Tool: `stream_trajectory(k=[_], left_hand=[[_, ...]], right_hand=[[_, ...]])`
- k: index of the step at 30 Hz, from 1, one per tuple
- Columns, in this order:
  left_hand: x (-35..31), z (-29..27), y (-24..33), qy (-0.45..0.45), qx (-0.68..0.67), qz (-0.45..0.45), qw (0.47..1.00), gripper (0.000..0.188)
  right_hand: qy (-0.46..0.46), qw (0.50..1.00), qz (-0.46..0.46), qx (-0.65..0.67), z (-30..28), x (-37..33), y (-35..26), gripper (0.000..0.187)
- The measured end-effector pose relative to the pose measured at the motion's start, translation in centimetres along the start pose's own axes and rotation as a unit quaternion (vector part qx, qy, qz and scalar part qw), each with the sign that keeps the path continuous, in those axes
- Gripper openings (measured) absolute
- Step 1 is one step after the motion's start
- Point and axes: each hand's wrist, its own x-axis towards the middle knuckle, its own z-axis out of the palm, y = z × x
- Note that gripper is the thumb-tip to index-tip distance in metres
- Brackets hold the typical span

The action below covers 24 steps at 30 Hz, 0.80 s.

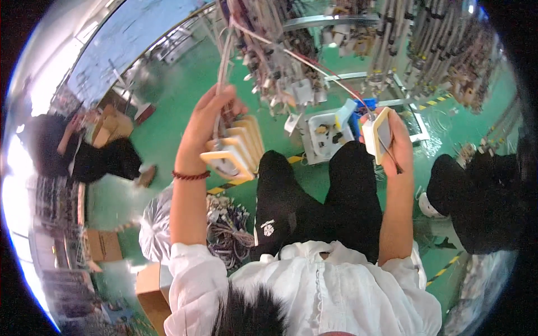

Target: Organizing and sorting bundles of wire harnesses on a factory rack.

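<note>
My left hand [208, 115] is raised on the left, its fingers closed round a bunch of thin cables [224, 61]. Just below those fingers hangs a row of several square pieces with cream-coloured frames [242, 148], side by side and slightly blurred. On the right, my right hand [400, 140] grips a single square piece with a cream-coloured frame [381, 134], tilted on edge. A red and white cable [330, 74] runs from that piece up to the left, toward the hanging cables. My palm partly hides the piece's far side.
Many cable harnesses [392, 39] hang from a rack ahead. Beyond my knees stands a white tray [315, 151] with small parts, beside a blue bin [367, 105]. Coiled cables [232, 229] and a plastic bag [155, 224] lie at left. People sit left [106, 157] and right [476, 196].
</note>
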Motion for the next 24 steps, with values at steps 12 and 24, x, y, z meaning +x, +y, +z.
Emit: stream_trajectory(k=[12, 24], left_hand=[[-0.4, -0.8, 1.5, -0.123, -0.051, 0.049, 0.990, 0.026], [-3.3, -5.3, 7.5, -0.021, 0.084, 0.091, 0.992, 0.031]], right_hand=[[0.003, 0.992, -0.011, -0.123, 0.9, 0.1, -0.3, 0.030], [-0.265, 0.935, -0.198, 0.126, 0.6, -2.0, -6.3, 0.028]])
